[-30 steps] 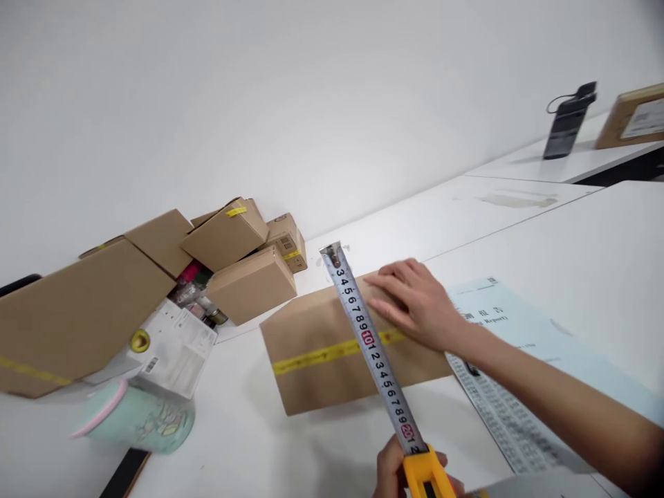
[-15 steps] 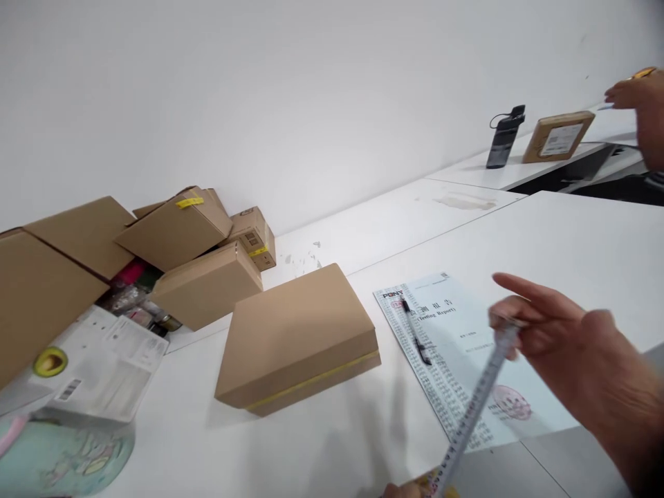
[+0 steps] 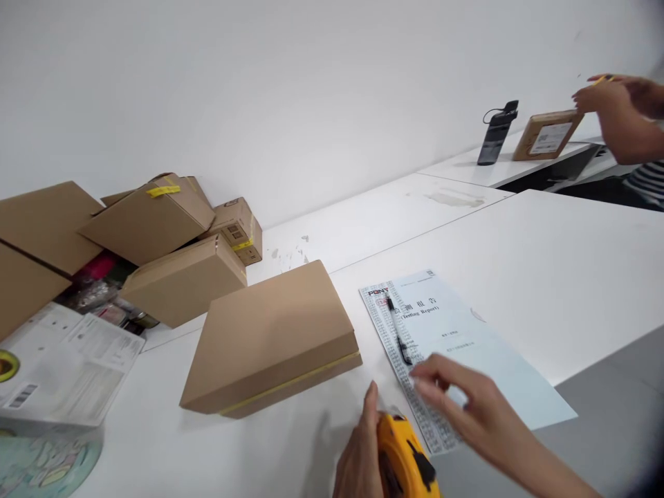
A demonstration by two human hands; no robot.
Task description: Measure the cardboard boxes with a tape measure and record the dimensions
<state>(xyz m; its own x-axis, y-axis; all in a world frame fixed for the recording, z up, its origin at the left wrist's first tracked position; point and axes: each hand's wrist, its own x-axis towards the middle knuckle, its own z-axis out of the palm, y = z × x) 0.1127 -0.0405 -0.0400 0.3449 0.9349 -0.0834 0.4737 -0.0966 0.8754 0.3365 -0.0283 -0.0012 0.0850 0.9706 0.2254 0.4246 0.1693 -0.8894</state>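
My left hand (image 3: 357, 453) is wrapped round a yellow tape measure (image 3: 407, 460) with black parts, at the bottom of the view. No blade shows outside its case. My right hand (image 3: 469, 401) hovers over a printed testing report (image 3: 456, 325), fingers bent and apart, with nothing visible in them. Its fingertips are close to the lower end of a black-and-clear pen (image 3: 398, 332), which lies on the report; whether they touch I cannot tell. Left of the report, a closed brown cardboard box (image 3: 270, 339) with a yellow line along its side lies on the white table (image 3: 270, 449).
Several cardboard boxes (image 3: 150, 221) are piled at the left, beside a white labelled package (image 3: 67, 366) and a mint-green patterned item (image 3: 52, 460). A dark water bottle (image 3: 496, 135) and a small labelled box (image 3: 548, 136) stand far right, near another person's hands (image 3: 612, 100).
The measuring blade stretched between my hands has gone back into its case. My right hand has let go of its end and moved left and down, near the pen. The view has shifted right.
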